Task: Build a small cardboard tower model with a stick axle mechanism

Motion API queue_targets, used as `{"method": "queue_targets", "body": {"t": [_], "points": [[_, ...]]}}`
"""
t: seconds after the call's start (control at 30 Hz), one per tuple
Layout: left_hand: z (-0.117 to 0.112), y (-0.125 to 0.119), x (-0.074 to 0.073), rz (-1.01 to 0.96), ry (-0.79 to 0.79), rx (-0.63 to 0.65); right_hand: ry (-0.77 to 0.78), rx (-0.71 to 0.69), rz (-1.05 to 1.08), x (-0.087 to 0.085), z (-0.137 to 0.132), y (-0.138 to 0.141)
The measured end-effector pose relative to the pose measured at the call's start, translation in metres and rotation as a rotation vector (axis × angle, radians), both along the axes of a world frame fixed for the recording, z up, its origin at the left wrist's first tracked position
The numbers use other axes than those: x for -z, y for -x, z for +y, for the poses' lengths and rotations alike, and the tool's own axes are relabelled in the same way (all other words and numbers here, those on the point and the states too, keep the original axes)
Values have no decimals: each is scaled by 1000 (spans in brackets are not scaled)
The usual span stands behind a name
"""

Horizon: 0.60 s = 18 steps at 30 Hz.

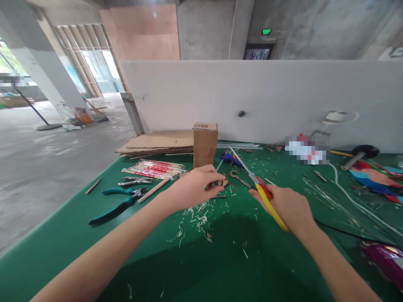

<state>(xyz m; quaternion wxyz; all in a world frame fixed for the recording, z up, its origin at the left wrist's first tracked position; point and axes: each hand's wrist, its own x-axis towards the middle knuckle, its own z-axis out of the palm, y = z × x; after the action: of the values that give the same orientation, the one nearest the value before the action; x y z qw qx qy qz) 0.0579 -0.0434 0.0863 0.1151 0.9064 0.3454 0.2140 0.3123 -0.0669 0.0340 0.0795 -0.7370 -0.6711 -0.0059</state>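
Observation:
My left hand [200,184] is closed in a pinch over the middle of the green table. Between its fingertips is a small tan piece [225,182], perhaps cardboard, with something dark beside it; the fingers partly hide both. In my right hand [289,205] are scissors [248,167] with yellow and red handles, their long metal blades pointing up and away to the left. A cardboard box [205,147] stands upright just beyond my left hand. Behind the blades lie a blue glue gun [231,159] and a wrench-like metal tool [241,179]. Pale shavings [200,218] lie scattered below my left hand.
Teal-handled cutters [121,205], metal pliers [135,180], and wrapped sticks [153,168] lie at left. Flat cardboard sheets [157,142] are stacked behind them. A white cable [355,205] and a purple object [384,260] are at right. A white panel [267,92] borders the back.

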Motion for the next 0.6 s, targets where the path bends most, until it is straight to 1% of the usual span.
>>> {"method": "queue_targets", "body": {"t": [0.07,0.13,0.2,0.27,0.3,0.37,0.43,0.47,0.5,0.57,0.6], "points": [[-6,-2,3,99,-10,54,55,12,-73,-2,-2,-10],[-14,-4,13,158,-20,114,109,-17,-97,2,-3,-19],[-22,-5,29,216,-12,189,158,-41,-94,9,-2,-28],[-29,-3,47,281,8,255,223,-78,-47,12,2,-36],[-31,-2,55,299,17,282,266,-100,-25,10,5,-39],[-34,0,69,305,-33,276,367,-126,-38,-1,17,-45],[-34,2,79,313,-133,211,466,-116,-126,-17,36,-50],[-33,3,82,315,-169,186,497,-112,-169,-26,49,-53],[-32,4,84,310,-196,161,508,-141,-176,-33,65,-56],[-29,6,87,272,-211,121,478,-283,-68,-39,104,-61],[-28,8,89,241,-215,102,396,-340,0,-38,125,-63]]}}
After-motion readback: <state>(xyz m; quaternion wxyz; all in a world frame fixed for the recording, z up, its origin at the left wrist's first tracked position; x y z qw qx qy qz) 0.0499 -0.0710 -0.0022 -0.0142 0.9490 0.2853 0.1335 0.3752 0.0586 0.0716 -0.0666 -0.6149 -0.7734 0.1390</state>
